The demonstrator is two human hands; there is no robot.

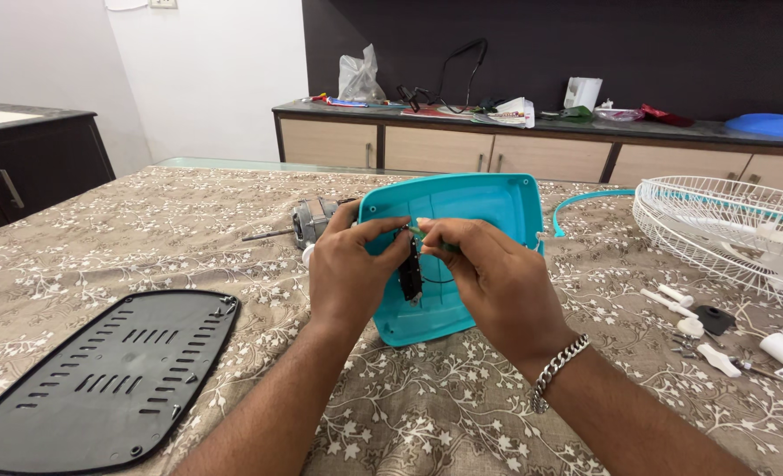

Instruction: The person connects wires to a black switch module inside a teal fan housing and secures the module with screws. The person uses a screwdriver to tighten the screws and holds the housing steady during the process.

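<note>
A table covered with a beige cloth printed with white flowering vines (462,414) carries everything. On it at the near left lies a flat black plastic vented base plate (109,379). A grey metal motor with a protruding shaft (308,222) lies further back. At the right sit a white wire fan guard (717,225), small white plastic pegs (673,300) and a white-handled screwdriver (717,360).

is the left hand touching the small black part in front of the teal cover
Touching. The head view shows the left hand with its fingertips pinched on the top of the small black part, held against the teal cover.
</note>
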